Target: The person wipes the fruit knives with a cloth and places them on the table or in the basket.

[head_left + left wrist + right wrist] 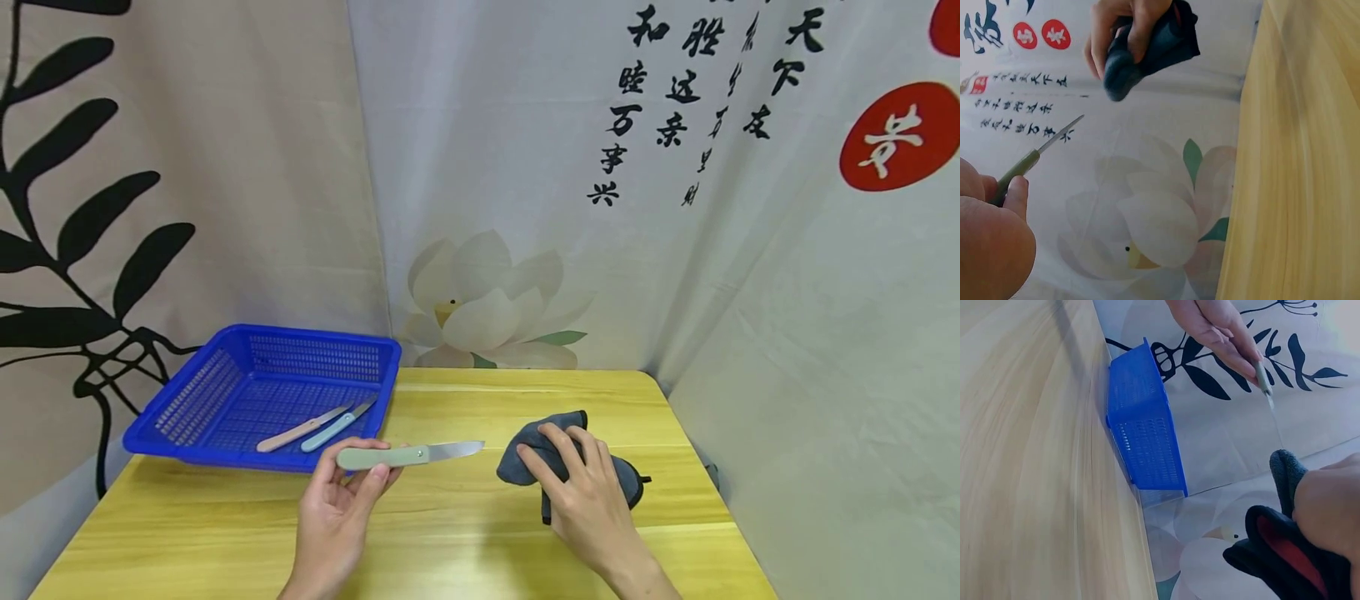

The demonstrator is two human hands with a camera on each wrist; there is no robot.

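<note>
My left hand (337, 508) holds a paring knife (390, 456) by its pale green handle, thumb and fingers pinching it. Its bare blade points right, toward the cloth. A dark grey-blue cloth (517, 462) with black edging is bunched in my right hand (588, 492), whose fingers curl over it. In the head view a small gap separates the blade tip from the cloth. The left wrist view shows the knife (1019, 169) edge-on, with the cloth (1147, 62) beyond it. A red inner side of the cloth (1288, 547) shows in the right wrist view.
A blue plastic basket (187, 454) stands at the table's back left. Inside it lie a pink-handled knife (296, 432) and a blue-handled knife (330, 431). The wooden table (435, 550) reaches back to a printed curtain (510, 167).
</note>
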